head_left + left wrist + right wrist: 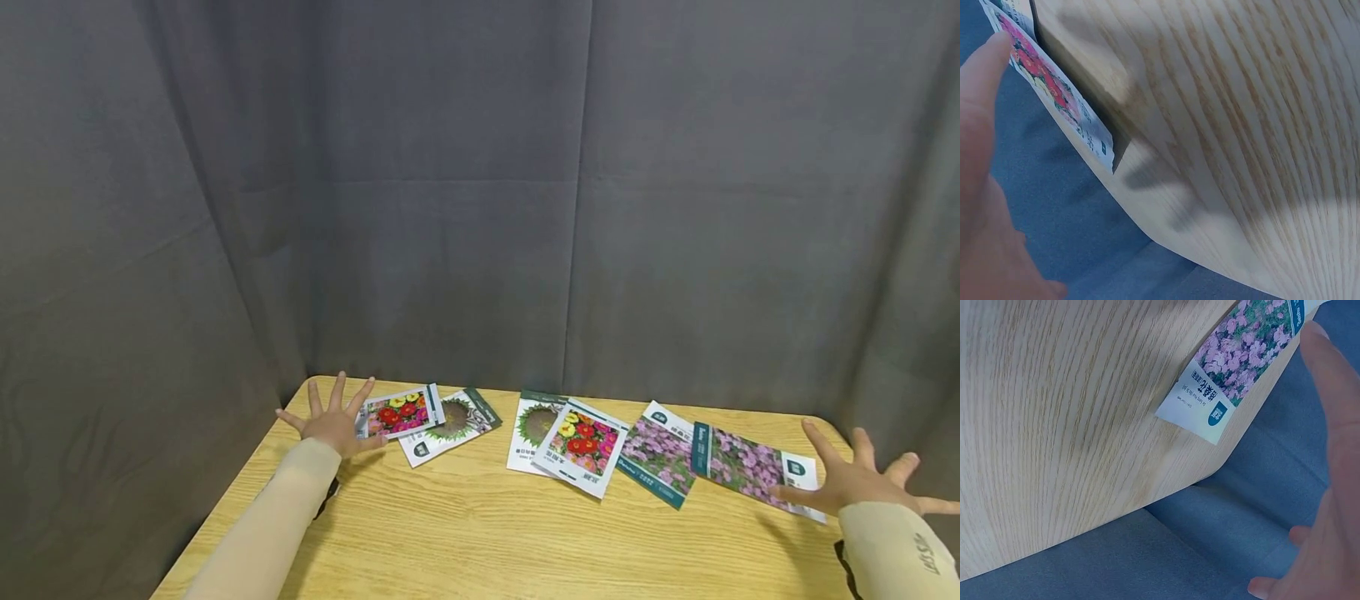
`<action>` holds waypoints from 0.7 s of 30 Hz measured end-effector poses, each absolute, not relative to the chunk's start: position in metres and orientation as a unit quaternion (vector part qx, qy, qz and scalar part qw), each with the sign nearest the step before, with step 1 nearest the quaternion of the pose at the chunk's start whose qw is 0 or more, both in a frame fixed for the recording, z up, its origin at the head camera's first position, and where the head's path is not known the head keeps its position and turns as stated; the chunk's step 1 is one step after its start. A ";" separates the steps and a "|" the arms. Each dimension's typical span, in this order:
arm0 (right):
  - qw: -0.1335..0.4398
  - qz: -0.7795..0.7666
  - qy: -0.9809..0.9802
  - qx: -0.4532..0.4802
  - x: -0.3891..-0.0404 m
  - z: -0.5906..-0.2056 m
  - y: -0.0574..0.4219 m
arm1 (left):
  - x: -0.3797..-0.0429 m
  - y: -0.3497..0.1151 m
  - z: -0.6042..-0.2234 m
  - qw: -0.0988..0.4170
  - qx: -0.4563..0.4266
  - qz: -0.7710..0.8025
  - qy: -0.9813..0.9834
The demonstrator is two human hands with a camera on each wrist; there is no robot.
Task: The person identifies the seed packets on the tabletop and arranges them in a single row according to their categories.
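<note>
My left hand (332, 423) is spread wide with straight fingers over the table's far left corner, holding nothing. Beside its thumb lies a seed packet with red and yellow flowers (401, 414), overlapping a sunflower seed packet (457, 421). At the far right my right hand (862, 482) is likewise spread and holds nothing. Its thumb overlaps the end of a pink-flower seed packet (750, 467) in the head view; the right wrist view shows that packet (1241, 356) flat on the wood, left of the fingers.
Toward the middle lie a second sunflower packet (528, 425), a second red-flower packet (583, 446) partly over it, and another pink-flower packet (660, 454). All rest along the back of the wooden table (480, 542). Grey curtains (450, 208) hang behind and at both sides.
</note>
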State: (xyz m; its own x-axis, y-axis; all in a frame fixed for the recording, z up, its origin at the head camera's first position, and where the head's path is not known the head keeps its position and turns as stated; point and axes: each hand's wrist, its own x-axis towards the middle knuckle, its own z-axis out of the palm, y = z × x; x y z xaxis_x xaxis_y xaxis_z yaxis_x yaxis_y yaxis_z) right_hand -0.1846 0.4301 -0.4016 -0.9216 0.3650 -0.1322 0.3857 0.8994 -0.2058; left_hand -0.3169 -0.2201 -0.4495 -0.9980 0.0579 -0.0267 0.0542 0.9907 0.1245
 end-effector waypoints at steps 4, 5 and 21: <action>0.054 -0.117 0.973 0.193 -0.191 -0.405 0.431 | -0.317 -0.222 -0.449 0.019 0.026 0.060 0.998; 0.053 -0.118 0.973 0.191 -0.193 -0.407 0.432 | -0.317 -0.222 -0.449 0.020 0.025 0.058 0.998; 0.045 -0.160 0.981 0.097 -0.234 -0.427 0.398 | -0.319 -0.218 -0.463 0.004 0.002 0.113 0.994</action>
